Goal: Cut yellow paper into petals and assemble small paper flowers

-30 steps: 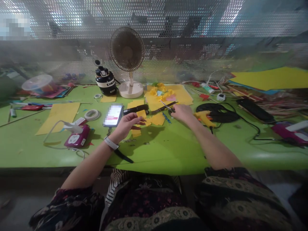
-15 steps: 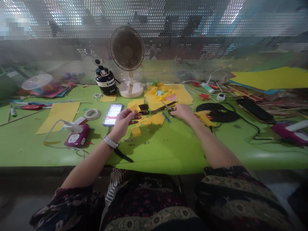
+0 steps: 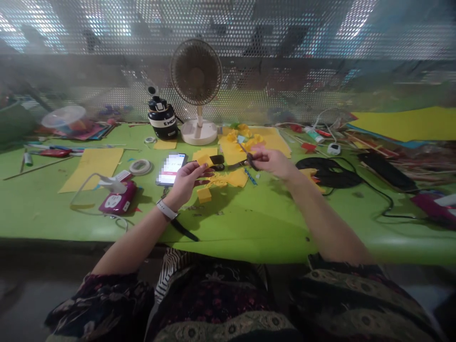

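Pinched in my left hand (image 3: pixel 188 179) is a small yellow paper piece (image 3: pixel 204 159), above the middle of the green table. My right hand (image 3: pixel 268 161) is closed on a pair of scissors (image 3: pixel 252 160), whose blades point up and left toward the yellow paper flowers (image 3: pixel 249 138). Between the hands lie yellow paper scraps (image 3: pixel 218 179), a small yellow square stack (image 3: pixel 204 194) and a dark, long tool (image 3: pixel 237 164). A twisted blue piece (image 3: pixel 250 176) rests below the scissors.
A lit phone (image 3: pixel 170 169) lies left of my left hand. Behind stand a white fan (image 3: pixel 198 132) and a black bottle (image 3: pixel 163 121). At left are a tape roll (image 3: pixel 140 166) and a purple power socket (image 3: pixel 118 197). A black round object (image 3: pixel 329 172) and cable lie right.
My right hand has lifted the scissors slightly up from the table, and their blades now point more upward. My left hand still holds the yellow piece. The view has shifted a little.
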Demonstrator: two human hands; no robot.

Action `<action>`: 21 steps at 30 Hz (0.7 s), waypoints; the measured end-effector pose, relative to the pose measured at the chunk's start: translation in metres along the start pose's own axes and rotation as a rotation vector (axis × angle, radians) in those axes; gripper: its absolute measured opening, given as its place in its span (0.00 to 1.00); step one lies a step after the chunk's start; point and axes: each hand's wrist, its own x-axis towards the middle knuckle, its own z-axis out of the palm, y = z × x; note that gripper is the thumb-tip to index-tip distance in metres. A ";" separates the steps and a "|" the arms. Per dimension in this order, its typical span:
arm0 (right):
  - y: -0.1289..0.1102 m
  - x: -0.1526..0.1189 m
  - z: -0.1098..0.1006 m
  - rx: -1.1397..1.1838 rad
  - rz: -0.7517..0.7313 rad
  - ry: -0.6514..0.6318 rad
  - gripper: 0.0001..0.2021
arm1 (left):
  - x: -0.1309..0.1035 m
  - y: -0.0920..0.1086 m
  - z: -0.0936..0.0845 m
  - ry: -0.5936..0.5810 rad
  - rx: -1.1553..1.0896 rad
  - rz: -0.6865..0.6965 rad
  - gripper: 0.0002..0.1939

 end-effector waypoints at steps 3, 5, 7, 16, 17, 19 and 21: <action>-0.007 -0.013 0.022 0.107 0.051 -0.219 0.22 | 0.000 0.001 0.000 -0.004 -0.012 -0.004 0.17; -0.009 -0.019 0.034 0.119 0.066 -0.327 0.25 | -0.001 0.003 0.002 -0.004 -0.029 -0.005 0.17; -0.010 -0.023 0.042 0.106 0.059 -0.403 0.26 | -0.002 0.005 0.004 -0.003 -0.040 0.000 0.18; -0.011 -0.027 0.048 0.077 0.053 -0.492 0.29 | -0.007 0.010 0.008 -0.034 -0.027 -0.005 0.20; -0.011 -0.027 0.048 0.078 0.053 -0.491 0.30 | -0.006 0.009 0.008 -0.041 -0.024 -0.003 0.19; -0.012 -0.027 0.050 0.079 0.056 -0.490 0.30 | -0.006 0.007 0.006 -0.059 -0.018 0.000 0.18; -0.013 -0.028 0.051 0.078 0.056 -0.485 0.30 | -0.005 0.006 0.006 -0.073 -0.012 0.000 0.18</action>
